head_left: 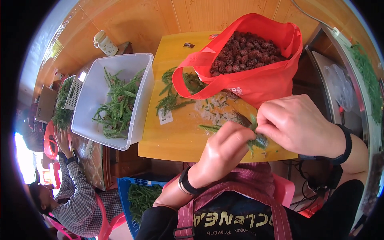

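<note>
Over the front of the yellow table, my left hand is closed on a green artificial pine sprig, whose needle tips poke out between both hands. Opposite it, my right hand pinches the upper part of the same sprig, thumb against bent fingers. A small shiny patch shows by the sprig; I cannot make out what it is. Beyond the hands stands a red bag filled with dark brown pine cones. Left of the bag, loose green sprigs lie beside pale crumbly scraps.
A clear plastic bin with green sprigs stands left of the yellow table. Below it is a blue crate of greenery. A co-worker in a checked shirt sits at left. A lidded cup stands behind; cables hang at right.
</note>
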Demonstrator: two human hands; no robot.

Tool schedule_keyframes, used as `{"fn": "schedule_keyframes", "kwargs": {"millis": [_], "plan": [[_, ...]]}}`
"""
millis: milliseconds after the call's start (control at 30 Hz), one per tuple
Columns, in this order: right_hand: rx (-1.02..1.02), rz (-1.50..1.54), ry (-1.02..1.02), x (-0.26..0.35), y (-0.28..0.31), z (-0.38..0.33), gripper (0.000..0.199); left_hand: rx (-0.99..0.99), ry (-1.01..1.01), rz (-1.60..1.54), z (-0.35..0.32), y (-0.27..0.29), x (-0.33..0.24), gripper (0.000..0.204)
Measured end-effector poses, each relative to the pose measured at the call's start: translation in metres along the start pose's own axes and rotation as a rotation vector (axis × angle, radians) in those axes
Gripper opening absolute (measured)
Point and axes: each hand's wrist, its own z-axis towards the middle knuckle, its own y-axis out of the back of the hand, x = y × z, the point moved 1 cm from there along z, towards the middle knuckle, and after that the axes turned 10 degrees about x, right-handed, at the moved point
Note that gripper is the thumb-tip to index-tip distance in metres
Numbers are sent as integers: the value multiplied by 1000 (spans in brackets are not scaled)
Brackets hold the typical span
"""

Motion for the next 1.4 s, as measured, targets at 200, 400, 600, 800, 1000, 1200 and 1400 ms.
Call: {"fn": "schedule_keyframes", "kwargs": {"millis": [200, 400, 600, 800, 1000, 1200, 1400], "plan": [[1, 333, 66, -10, 1, -2, 17, 58, 343, -994, -11, -1, 9, 24], [-108, 237, 262, -16, -9, -3, 18, 211, 373, -1200, -11, 1, 13, 24], [-112, 212, 370, -21, -12, -5, 12, 277, 312, -1228, -9, 1, 12, 24], [38, 252, 198, -16, -8, -9, 10, 343, 179, -495, -2, 4, 8, 21], [323, 504, -150, -21, -11, -21, 10, 286, 56, -192, 0, -4, 2, 25], [-30, 564, -362, -66, -73, -65, 31, 311, 345, -514, -18, -2, 20, 30], [-3, 247, -583, -84, -164, -118, 39, 243, 316, -921, -12, -4, 18, 42]]}}
